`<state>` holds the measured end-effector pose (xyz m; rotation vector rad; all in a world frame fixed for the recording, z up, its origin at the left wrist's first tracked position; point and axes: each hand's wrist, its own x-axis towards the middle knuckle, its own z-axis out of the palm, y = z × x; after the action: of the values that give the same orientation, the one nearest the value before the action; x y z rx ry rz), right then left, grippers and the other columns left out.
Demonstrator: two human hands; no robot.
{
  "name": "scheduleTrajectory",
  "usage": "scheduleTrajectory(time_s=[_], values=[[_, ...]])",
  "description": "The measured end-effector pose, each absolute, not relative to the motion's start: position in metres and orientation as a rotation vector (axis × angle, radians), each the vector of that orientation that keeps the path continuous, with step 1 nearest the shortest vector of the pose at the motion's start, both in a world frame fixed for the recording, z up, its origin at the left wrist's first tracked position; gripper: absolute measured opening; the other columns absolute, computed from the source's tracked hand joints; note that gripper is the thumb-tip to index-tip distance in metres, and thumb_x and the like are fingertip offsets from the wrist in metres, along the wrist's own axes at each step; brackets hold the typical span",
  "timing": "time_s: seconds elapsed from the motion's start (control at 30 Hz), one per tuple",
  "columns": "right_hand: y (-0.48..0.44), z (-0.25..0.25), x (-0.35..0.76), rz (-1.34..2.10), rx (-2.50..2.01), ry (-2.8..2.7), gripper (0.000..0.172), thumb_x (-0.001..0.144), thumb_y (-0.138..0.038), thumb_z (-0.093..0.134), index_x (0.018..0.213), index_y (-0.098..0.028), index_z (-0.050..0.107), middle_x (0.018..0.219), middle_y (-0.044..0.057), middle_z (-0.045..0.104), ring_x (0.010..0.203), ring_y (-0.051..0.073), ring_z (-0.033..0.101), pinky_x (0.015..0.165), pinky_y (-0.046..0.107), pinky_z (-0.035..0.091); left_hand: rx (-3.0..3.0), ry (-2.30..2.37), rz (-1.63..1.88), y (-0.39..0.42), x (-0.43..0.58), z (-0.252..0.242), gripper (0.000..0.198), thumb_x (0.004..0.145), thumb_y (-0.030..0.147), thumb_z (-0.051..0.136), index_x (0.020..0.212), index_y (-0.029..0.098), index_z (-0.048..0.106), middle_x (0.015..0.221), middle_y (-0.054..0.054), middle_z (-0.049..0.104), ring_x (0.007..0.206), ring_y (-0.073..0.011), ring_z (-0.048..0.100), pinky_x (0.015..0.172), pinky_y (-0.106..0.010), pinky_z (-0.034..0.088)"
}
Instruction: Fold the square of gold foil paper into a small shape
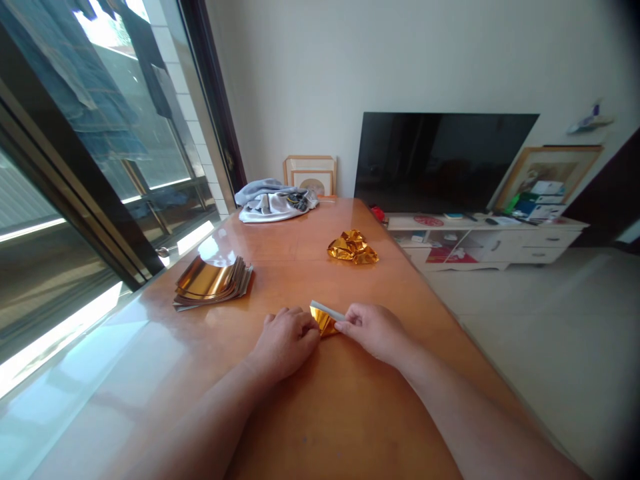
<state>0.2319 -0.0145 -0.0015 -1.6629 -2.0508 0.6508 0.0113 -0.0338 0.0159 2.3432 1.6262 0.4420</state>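
Note:
A small folded piece of gold foil paper (pixel 324 320) lies on the glossy wooden table (pixel 310 407) between my hands. My left hand (pixel 286 340) rests knuckles-up with its fingers curled on the paper's left side. My right hand (pixel 371 329) pinches the paper's right edge, where a silvery flap stands up. Both hands are closed on the same piece.
A stack of gold foil sheets (pixel 213 281) lies at the left by the sliding glass door. Folded gold foil shapes (pixel 352 248) sit further back in the middle. Crumpled grey cloth (pixel 274 200) lies at the far end. A television (pixel 440 160) on a white cabinet stands right.

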Motion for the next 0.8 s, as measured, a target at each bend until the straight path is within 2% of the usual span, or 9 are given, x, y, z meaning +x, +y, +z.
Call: scheduleTrajectory(time_s=[0.23, 0.6, 0.8], values=[[-0.0133, -0.005, 0.2365, 0.797, -1.582, -2.073, 0.032, 0.085, -0.055, 0.063, 0.081, -0.023, 0.069, 0.073, -0.002, 0.067, 0.061, 0.012, 0.053, 0.052, 0.024, 0.027, 2.3, 1.66, 0.428, -0.0299, 0.0112, 0.0126, 0.015, 0.085, 0.032, 0.054, 0.076, 0.023, 0.063, 0.087, -0.002, 0.068, 0.087, -0.0216, 0.057, 0.074, -0.032, 0.034], [-0.0095, -0.0055, 0.2401, 0.903, -1.525, -2.12, 0.024, 0.084, -0.047, 0.065, 0.085, -0.024, 0.072, 0.076, -0.001, 0.068, 0.062, 0.012, 0.054, 0.054, 0.023, 0.031, 2.294, 1.556, 0.443, -0.0249, 0.0055, 0.0123, 0.011, 0.079, 0.025, 0.056, 0.082, 0.028, 0.067, 0.089, 0.002, 0.068, 0.089, -0.0216, 0.057, 0.08, -0.034, 0.035], [-0.012, -0.0049, 0.2387, 0.901, -1.574, -2.081, 0.028, 0.086, -0.05, 0.061, 0.084, -0.024, 0.071, 0.075, -0.002, 0.068, 0.06, 0.012, 0.054, 0.053, 0.023, 0.03, 2.254, 1.566, 0.423, -0.0252, 0.0051, 0.013, 0.012, 0.079, 0.027, 0.057, 0.083, 0.028, 0.068, 0.09, 0.002, 0.069, 0.091, -0.0223, 0.057, 0.083, -0.037, 0.034]])
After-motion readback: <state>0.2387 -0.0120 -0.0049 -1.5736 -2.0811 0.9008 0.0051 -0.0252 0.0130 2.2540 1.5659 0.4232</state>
